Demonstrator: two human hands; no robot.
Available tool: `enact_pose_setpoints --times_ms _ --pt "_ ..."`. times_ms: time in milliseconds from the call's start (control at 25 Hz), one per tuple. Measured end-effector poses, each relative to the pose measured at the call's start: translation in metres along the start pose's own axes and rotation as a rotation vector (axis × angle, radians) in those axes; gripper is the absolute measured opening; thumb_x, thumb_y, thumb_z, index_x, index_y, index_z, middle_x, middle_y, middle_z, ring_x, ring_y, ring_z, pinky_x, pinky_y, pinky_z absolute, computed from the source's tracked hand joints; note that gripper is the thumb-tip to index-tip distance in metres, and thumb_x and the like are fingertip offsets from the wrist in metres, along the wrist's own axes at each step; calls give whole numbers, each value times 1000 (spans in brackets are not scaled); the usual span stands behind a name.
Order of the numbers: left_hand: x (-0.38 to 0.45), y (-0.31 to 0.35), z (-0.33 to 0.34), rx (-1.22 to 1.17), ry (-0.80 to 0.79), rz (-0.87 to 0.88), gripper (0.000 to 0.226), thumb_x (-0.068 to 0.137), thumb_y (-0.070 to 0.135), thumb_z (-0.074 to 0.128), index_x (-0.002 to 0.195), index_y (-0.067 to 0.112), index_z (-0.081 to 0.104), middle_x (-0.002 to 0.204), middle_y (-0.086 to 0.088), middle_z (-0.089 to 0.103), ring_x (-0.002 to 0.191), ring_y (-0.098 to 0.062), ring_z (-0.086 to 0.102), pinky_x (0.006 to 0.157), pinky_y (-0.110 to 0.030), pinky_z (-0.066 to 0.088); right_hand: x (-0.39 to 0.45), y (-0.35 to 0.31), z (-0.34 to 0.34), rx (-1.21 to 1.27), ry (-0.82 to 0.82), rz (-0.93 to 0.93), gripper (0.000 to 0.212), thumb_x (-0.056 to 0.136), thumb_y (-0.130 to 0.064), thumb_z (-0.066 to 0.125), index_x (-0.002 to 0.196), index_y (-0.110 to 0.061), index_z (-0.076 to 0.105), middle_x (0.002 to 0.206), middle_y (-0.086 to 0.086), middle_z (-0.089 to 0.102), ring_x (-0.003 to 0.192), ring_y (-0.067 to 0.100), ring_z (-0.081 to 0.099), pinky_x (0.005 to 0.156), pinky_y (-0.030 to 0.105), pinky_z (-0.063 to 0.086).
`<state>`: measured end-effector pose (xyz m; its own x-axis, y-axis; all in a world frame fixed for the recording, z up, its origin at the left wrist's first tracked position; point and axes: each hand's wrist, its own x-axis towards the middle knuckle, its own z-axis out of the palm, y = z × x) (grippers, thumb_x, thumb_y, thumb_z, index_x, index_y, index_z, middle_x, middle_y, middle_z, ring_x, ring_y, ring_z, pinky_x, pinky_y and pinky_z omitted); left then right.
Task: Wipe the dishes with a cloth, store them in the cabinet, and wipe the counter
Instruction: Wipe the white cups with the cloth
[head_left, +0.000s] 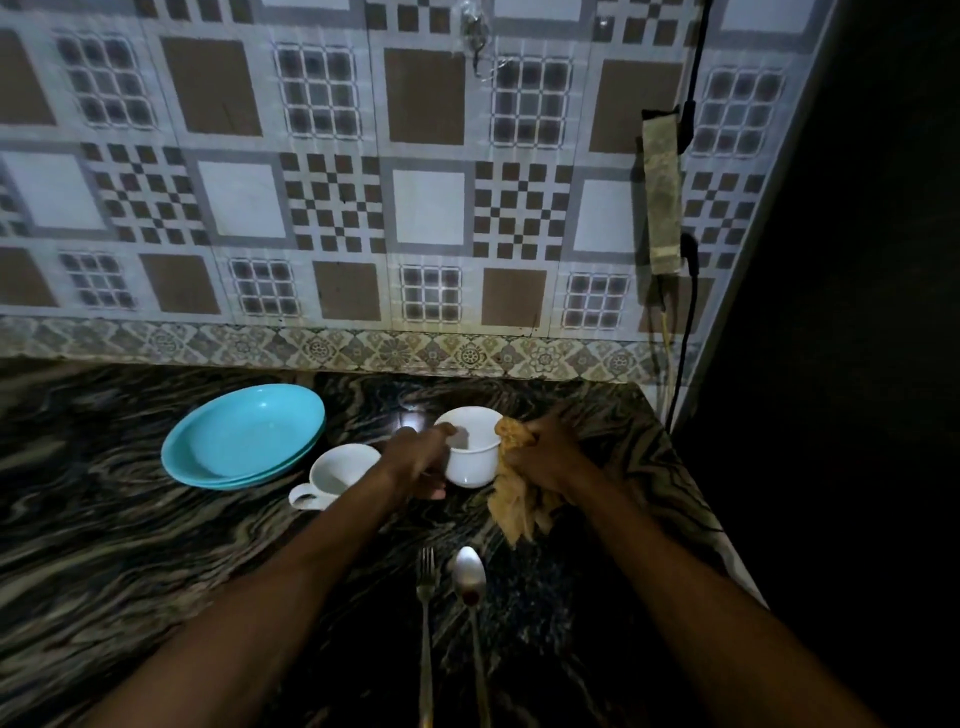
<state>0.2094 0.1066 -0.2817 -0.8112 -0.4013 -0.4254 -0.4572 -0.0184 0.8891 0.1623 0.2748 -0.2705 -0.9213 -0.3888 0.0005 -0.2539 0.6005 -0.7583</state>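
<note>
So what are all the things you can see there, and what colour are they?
plates: 2, turquoise, stacked on the counter at the left
cup on the counter: 1, white, right of the plates, handle toward the camera
held cup: 1, white, in the left hand
cloth: 1, yellowish, in the right hand, against the held cup's rim
fork: 1, silver, near edge of the counter
spoon: 1, silver, right of the fork
counter: 1, dark with swirls
wall tiles: many, brown and white, behind the counter
cable: 1, black, on the wall at the right
left hand: 1
right hand: 1
</note>
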Motion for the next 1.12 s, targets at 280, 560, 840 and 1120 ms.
enact_pose_setpoints --times_ms 280,560,840,1120 --pt "0 -31 9 162 228 180 22 84 12 52 83 -6 65 62 -17 65 50 -26 57 50 -27 47 8 29 39 164 31 53 24 90 -23 63 77 -3 67 63 6 55 59 10 50 53 22 34" --pt "-1 -44 13 318 372 300 19 85 8 53 89 -3 68 90 -26 70 88 -35 66 76 -38 51 12 40 57 178 10 42 19 86 -10 65 92 7 70 78 7 61 78 13 54 60 21 39" --pt "0 -44 16 372 433 292 20 85 8 54 94 -4 67 98 -25 69 95 -34 64 75 -31 44 10 43 59 167 -19 48 23 81 5 62 104 10 64 95 24 66 83 17 54 58 21 34" --pt "3 -51 17 392 404 360 22 84 10 55 96 -2 68 92 -25 71 91 -35 67 77 -37 50 7 45 28 -2 -170 101 25 84 -37 65 80 -12 65 102 18 67 95 27 64 76 33 47"
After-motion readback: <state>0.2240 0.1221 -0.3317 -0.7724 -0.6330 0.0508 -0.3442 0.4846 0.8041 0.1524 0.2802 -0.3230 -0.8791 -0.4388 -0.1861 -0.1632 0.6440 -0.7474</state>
